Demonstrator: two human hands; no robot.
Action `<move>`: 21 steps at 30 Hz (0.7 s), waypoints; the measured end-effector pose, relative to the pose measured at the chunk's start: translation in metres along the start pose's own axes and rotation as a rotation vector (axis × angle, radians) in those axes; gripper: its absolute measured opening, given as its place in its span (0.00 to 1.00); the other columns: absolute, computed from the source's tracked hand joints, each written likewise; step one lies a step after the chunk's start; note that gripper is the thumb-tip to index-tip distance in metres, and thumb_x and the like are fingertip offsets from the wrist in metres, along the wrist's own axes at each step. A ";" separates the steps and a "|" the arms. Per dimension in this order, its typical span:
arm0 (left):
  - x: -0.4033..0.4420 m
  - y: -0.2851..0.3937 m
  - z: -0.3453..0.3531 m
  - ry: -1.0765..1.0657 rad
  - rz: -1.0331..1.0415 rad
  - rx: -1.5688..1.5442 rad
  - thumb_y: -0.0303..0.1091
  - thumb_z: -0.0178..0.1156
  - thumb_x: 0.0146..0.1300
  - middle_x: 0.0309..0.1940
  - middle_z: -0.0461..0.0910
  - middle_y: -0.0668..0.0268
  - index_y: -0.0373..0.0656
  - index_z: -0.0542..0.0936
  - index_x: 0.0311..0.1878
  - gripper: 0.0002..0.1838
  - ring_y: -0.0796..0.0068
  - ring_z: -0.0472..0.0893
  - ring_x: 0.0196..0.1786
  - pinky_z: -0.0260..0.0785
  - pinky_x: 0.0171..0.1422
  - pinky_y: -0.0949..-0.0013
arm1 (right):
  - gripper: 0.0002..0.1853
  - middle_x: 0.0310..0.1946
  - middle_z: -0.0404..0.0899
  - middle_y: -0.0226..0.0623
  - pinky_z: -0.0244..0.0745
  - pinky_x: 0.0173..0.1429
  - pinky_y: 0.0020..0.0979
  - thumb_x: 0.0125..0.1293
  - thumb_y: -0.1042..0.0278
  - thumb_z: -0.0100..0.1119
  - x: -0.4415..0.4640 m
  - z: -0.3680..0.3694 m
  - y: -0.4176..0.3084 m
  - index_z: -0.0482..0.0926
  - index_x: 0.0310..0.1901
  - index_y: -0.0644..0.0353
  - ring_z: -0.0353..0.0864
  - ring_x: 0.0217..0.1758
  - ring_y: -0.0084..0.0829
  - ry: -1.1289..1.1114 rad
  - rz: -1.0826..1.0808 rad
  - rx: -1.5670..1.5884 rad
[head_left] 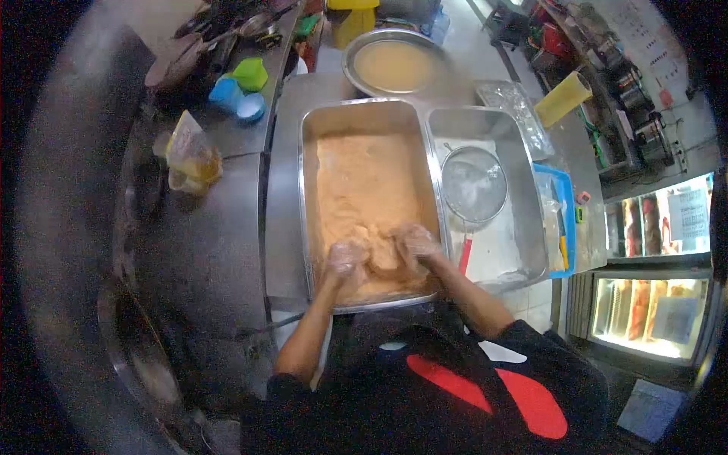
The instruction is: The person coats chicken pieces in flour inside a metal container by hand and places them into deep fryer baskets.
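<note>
Orange-tan mix (364, 174), loose-looking like flour, covers the floor of a deep steel pan (360, 117), and from here I watch two hands working in it: the left hand (347, 258) at the pan's seven o'clock, the right hand (417, 243) between four and five. Both curve about a heaped lump (385, 254); how tightly the fingers close on it, I cannot tell. Best, I'd judge, to scoop from beneath, turn gently and stay inside the rim. Counting: two steel pans, the second pan (527, 220) at three o'clock holding one sieve (474, 184); one round basin (394, 36) at twelve; one tall yellow cylinder (563, 98) at two.
</note>
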State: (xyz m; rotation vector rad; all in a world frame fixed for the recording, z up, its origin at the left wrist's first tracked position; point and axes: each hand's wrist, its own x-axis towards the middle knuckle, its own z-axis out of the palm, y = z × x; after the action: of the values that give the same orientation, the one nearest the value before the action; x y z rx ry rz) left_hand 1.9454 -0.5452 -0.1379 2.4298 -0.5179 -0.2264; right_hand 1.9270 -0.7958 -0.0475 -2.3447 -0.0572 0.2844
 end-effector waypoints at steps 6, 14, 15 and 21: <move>-0.001 0.035 0.001 -0.167 -0.281 0.077 0.50 0.46 0.65 0.23 0.73 0.68 0.42 0.77 0.34 0.20 0.70 0.75 0.30 0.70 0.41 0.62 | 0.19 0.33 0.78 0.37 0.72 0.44 0.29 0.65 0.50 0.47 -0.030 0.007 -0.025 0.78 0.44 0.56 0.77 0.37 0.30 -0.183 0.646 0.005; 0.023 0.090 0.001 0.091 -0.361 -0.715 0.47 0.50 0.64 0.17 0.69 0.70 0.42 0.74 0.26 0.19 0.75 0.71 0.22 0.66 0.28 0.68 | 0.17 0.41 0.73 0.39 0.66 0.55 0.34 0.65 0.56 0.47 -0.020 0.061 -0.018 0.72 0.47 0.60 0.72 0.46 0.37 0.136 0.164 -0.157; 0.027 0.095 -0.011 0.114 -0.323 -0.761 0.46 0.51 0.63 0.17 0.68 0.70 0.42 0.74 0.26 0.18 0.76 0.70 0.21 0.65 0.26 0.69 | 0.17 0.42 0.72 0.40 0.65 0.57 0.35 0.65 0.57 0.47 -0.017 0.062 -0.018 0.72 0.47 0.61 0.71 0.47 0.38 0.210 0.111 -0.187; 0.021 0.134 -0.097 0.340 -0.127 -0.800 0.39 0.55 0.62 0.17 0.67 0.71 0.42 0.71 0.25 0.14 0.81 0.67 0.18 0.60 0.18 0.74 | 0.16 0.46 0.71 0.40 0.62 0.61 0.36 0.64 0.61 0.47 -0.035 0.028 0.001 0.70 0.50 0.61 0.69 0.52 0.38 0.385 -0.204 -0.077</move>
State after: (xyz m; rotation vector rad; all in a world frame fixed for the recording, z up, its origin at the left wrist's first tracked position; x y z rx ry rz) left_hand 1.9505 -0.5968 0.0204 1.6645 -0.0804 -0.0486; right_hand 1.8868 -0.7820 -0.0608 -2.4060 -0.1205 -0.2749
